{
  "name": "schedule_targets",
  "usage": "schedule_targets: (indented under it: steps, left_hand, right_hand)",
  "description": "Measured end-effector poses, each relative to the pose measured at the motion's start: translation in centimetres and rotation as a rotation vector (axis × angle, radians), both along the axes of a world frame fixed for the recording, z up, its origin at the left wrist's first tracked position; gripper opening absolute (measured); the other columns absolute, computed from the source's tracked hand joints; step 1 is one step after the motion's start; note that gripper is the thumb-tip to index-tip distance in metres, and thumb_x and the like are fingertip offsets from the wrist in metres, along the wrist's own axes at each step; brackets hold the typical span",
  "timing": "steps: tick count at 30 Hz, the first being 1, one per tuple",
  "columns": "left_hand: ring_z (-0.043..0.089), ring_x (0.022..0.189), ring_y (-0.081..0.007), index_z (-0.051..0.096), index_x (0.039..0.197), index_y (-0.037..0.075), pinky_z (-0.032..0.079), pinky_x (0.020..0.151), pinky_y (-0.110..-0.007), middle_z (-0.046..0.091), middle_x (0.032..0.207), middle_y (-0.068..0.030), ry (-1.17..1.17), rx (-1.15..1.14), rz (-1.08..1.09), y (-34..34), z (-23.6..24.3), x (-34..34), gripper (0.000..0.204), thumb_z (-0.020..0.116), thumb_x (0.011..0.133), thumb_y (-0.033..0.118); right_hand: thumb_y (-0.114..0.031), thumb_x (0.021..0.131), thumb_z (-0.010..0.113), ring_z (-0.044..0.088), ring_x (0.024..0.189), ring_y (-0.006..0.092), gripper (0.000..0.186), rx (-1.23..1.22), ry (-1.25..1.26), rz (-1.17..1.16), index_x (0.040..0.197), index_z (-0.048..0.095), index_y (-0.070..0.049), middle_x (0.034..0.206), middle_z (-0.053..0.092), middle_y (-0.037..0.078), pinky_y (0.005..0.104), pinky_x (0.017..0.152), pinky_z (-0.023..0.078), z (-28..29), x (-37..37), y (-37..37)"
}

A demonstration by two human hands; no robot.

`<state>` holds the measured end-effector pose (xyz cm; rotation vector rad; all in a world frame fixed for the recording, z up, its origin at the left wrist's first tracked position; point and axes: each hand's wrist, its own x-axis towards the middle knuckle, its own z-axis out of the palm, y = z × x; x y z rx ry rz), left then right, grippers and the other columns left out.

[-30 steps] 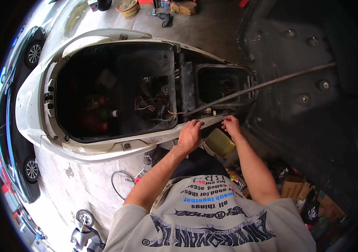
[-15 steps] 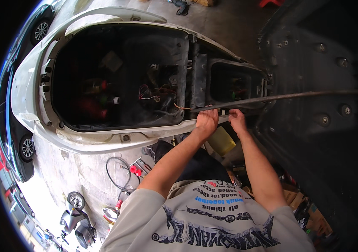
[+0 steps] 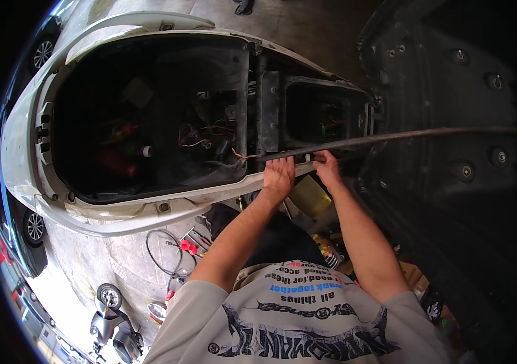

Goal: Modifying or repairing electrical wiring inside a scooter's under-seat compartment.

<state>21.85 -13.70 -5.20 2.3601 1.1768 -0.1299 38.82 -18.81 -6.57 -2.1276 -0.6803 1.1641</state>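
A long dark sleeved cable (image 3: pixel 380 138) runs across the near side of an open scooter body (image 3: pixel 115 212). Bare copper-coloured wires (image 3: pixel 243 155) stick out at its left end. My left hand (image 3: pixel 279 177) lies at the body's near edge, fingers together over the cable near that end, its thumb hidden. Just to the right, my right hand (image 3: pixel 327 168) has thumb and fingers pinched together below the cable; what they hold is too small to make out. A small pale piece (image 3: pixel 308 158) shows between the hands.
The deep underseat bay (image 3: pixel 149 121) holds loose wires (image 3: pixel 200 141) and a white cap (image 3: pixel 147 151). A raised dark seat underside (image 3: pixel 446 109) fills the right. Below the body are a yellowish translucent piece (image 3: pixel 310 197), a black hose loop (image 3: pixel 155 255) and tools with red parts (image 3: pixel 188 246).
The whole view has shifted, so the scooter sits further left in the picture. Both hands keep their places along the cable, with only slight finger movement.
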Motion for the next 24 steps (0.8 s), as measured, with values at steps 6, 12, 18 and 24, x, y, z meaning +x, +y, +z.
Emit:
schedule_targets:
  steps: [6, 12, 18, 24]
  left_hand:
    - [0.056, 0.109, -0.0336, 0.051, 0.121, -0.001, 0.041, 0.096, -0.042, 0.059, 0.113, -0.0202, -0.130, 0.028, 0.027, 0.0, 0.2, -0.3, 0.043, 0.054, 0.080, 0.011]
    - [0.053, 0.116, -0.0335, 0.043, 0.133, -0.002, 0.039, 0.100, -0.042, 0.054, 0.127, -0.0226, -0.090, -0.036, 0.048, 0.0, 0.6, 0.8, 0.051, 0.049, 0.085, 0.015]
    - [0.052, 0.116, -0.0355, 0.052, 0.125, 0.001, 0.040, 0.099, -0.042, 0.054, 0.125, -0.0229, -0.077, -0.126, 0.099, 0.6, 1.8, 0.9, 0.042, 0.049, 0.084, 0.013]
    - [0.052, 0.115, -0.0359, 0.055, 0.115, 0.003, 0.040, 0.098, -0.041, 0.055, 0.123, -0.0214, -0.140, -0.047, 0.143, -0.2, 1.2, 1.0, 0.034, 0.053, 0.081, 0.010]
  right_hand:
    - [0.003, 0.073, 0.066, 0.062, 0.100, 0.0274, 0.038, 0.011, -0.116, 0.106, 0.110, 0.061, -0.005, 0.101, 0.065, 0.016, 0.0373, 0.088, 0.049, -0.9, -1.5, 0.2]
    - [0.005, 0.074, 0.064, 0.062, 0.090, 0.0253, 0.031, 0.119, -0.176, 0.066, 0.104, 0.060, -0.004, 0.090, 0.063, 0.011, 0.0357, 0.083, 0.049, -4.8, -0.6, -0.9]
    - [0.004, 0.080, 0.054, 0.061, 0.075, 0.0125, 0.027, -0.020, 0.279, -0.254, 0.105, 0.059, -0.006, 0.088, 0.061, 0.002, 0.0266, 0.062, 0.048, -1.3, -0.3, -1.0]
    - [0.001, 0.085, 0.053, 0.060, 0.070, 0.0109, 0.024, 0.055, 0.472, -0.400, 0.106, 0.057, -0.007, 0.087, 0.061, 0.002, 0.0244, 0.057, 0.046, 0.0, 0.6, -1.0]
